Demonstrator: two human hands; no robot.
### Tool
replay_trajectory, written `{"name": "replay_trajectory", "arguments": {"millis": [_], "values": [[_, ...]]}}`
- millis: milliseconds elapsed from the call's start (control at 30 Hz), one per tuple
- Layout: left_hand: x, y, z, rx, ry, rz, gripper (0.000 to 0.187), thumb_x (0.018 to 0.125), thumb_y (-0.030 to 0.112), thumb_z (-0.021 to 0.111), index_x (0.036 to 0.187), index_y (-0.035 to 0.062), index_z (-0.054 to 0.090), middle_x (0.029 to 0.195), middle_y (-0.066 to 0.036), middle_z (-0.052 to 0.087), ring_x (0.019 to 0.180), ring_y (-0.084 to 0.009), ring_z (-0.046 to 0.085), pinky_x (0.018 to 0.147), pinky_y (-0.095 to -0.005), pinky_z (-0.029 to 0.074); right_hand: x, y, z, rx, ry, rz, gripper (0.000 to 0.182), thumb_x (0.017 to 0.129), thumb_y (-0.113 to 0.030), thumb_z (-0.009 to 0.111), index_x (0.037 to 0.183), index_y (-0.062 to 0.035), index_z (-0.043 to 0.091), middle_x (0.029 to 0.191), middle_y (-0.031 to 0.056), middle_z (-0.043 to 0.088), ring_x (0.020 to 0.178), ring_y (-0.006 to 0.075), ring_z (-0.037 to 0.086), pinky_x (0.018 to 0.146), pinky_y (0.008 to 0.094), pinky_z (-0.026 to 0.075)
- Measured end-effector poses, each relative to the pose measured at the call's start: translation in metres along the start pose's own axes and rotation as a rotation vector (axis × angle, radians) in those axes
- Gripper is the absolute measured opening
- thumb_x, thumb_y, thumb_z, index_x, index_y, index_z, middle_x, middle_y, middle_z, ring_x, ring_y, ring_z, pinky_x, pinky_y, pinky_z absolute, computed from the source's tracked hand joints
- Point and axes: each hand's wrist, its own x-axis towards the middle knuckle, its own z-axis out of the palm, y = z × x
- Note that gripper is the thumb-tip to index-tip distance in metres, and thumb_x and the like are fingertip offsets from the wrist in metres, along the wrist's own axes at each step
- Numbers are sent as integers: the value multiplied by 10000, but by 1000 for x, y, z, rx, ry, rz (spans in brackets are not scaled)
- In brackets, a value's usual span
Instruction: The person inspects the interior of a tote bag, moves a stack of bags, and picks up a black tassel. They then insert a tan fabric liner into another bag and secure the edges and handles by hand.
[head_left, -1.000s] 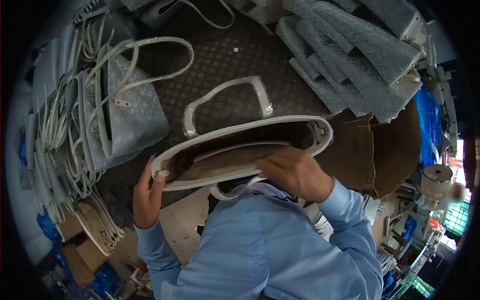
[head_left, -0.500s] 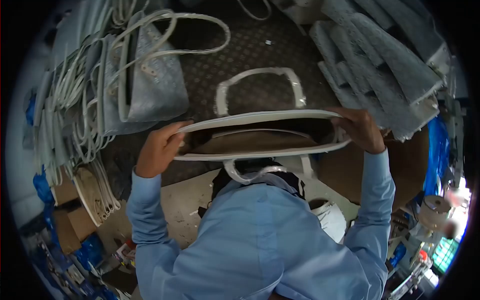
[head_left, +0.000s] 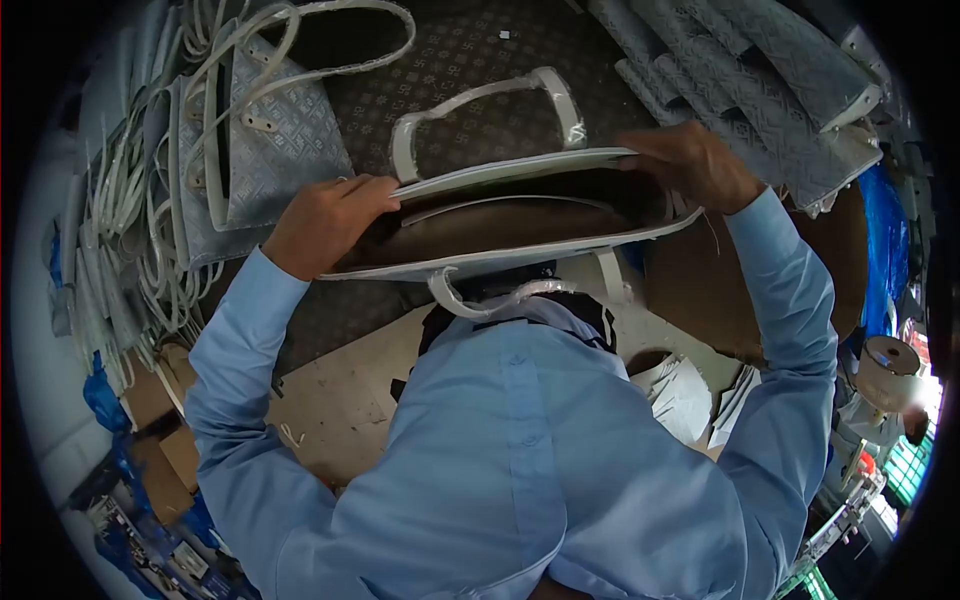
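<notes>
A handbag with white edges is held in front of my body, its mouth spread and facing up. Inside, a brown lining and an inner pocket show. My left hand grips the bag's left end, fingers over the far rim. At the opposite end my right hand is closed on the far rim, its fingertips partly hidden. Beyond the bag stands one plastic-wrapped handle; the other wrapped handle hangs on the near side against my shirt.
Grey patterned bags with long straps lie at the left, beside a bundle of pale straps. Grey patterned pieces are stacked at the right. Below them are a brown carton and blue plastic. White sheets lie lower right.
The bag and both hands have moved up in the view, and the bag tilts slightly. My hands have shifted from its ends onto the far rim. The surroundings have shifted too.
</notes>
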Motion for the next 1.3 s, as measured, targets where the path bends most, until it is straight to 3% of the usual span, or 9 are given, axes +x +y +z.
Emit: {"name": "replay_trajectory", "arguments": {"millis": [100,200,400,467,633,733,767,1167,1300], "values": [[-22,-12,-6,-167,-111,-233,202,882,169,592,1010,13,592,877,-120,652,692,-224,641,552,-304,512,-2,-8,-13,244,-147,301,354,867,-114,599,1220,-116,581,982,153,663,673,268,627,604,360,491],[-48,-25,-19,-1003,-466,-731,606,886,306,598,1391,46,385,1016,-118,644,777,-161,607,702,-300,525,-18,-3,-18,325,-275,456,386,860,-48,577,1241,-110,568,1047,155,657,783,251,639,713,365,496],[-52,40,-19,-634,-171,-614,823,784,275,710,1429,24,264,1317,-275,465,1174,-377,519,950,-381,436,-33,-5,-14,61,-187,274,443,841,22,551,1270,-86,541,1004,160,649,804,199,673,693,325,546],[-62,42,-12,-702,-85,-805,738,787,218,675,1401,11,320,1281,-283,492,1165,-365,531,941,-378,438,-2,-57,-35,450,-416,1091,456,834,50,511,1276,-65,534,988,168,640,697,191,678,543,274,555],[-64,34,-29,-906,-333,-993,495,781,70,553,1262,-37,505,1036,-254,626,933,-278,647,797,-338,482,-21,-27,-28,731,-328,1122,502,785,77,465,1268,-34,543,876,132,662,603,170,663,478,245,544],[-74,5,-13,-673,73,-383,419,777,48,526,1187,-15,585,769,-169,626,644,-168,580,626,-285,454,-13,-17,-31,803,-269,1101,501,777,22,487,1271,-39,547,852,133,671,608,164,664,490,240,544],[-72,-6,-14,-738,-96,-481,445,773,42,515,1212,16,579,749,-139,609,618,-144,522,602,-280,431,-8,-13,-25,794,-250,1092,492,779,-11,491,1267,-36,550,852,136,674,610,166,665,492,239,543],[-52,-20,-22,-664,-240,-859,409,898,114,512,1305,77,529,1051,-146,655,961,-168,615,819,-303,473,-2,7,-33,816,-104,873,482,856,-217,629,1286,-22,528,1024,145,655,817,184,652,747,298,542],[-57,7,25,-860,612,-658,631,838,394,667,1340,62,479,1096,-155,603,1015,-233,587,863,-360,473,-26,-2,1,784,221,456,759,712,-378,785,1309,-16,487,1121,119,625,1074,222,572,965,351,426]]}}
